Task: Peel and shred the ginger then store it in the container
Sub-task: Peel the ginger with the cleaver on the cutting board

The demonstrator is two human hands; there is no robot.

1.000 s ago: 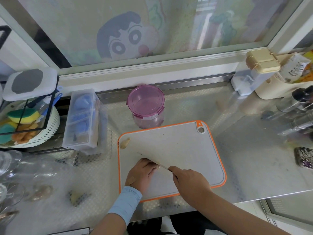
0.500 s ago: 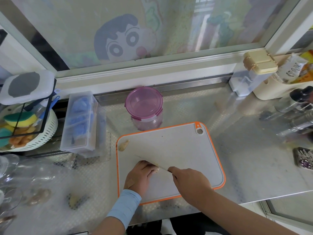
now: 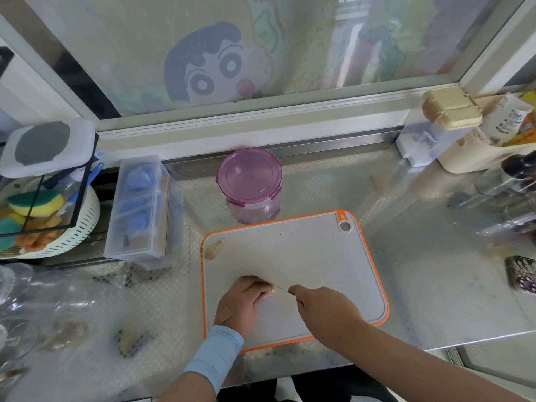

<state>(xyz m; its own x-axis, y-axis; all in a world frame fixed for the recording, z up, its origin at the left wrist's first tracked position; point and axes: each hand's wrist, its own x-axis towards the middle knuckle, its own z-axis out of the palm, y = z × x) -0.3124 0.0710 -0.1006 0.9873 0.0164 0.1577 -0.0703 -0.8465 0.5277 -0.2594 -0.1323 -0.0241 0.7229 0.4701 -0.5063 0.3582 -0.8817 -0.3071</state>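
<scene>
While pinning a small ginger (image 3: pixel 270 290) to the near-left part of a grey, orange-rimmed board (image 3: pixel 304 256), left hand (image 3: pixel 246 303) knuckles-up, fingers curled over the piece and gripping it. Right hand (image 3: pixel 327 314) closed round the handle of a thin knife (image 3: pixel 280 289); handle hidden inside the fist, blade slanting away to the left and touching the ginger beside the left fingertips. Pale blue sleeve (image 3: pixel 216 355) on the left wrist. 2nd ginger piece (image 3: pixel 214 249) lying alone at the board's far-left corner, well apart from both hands. Just behind the board's far edge, round clear container (image 3: pixel 249 181) with pink lid on. Steel counter (image 3: pixel 420 285) under everything. Left of the board, clear box (image 3: pixel 139 210) holding blue items; further left, white basket (image 3: pixel 58 245) with sponges.
</scene>
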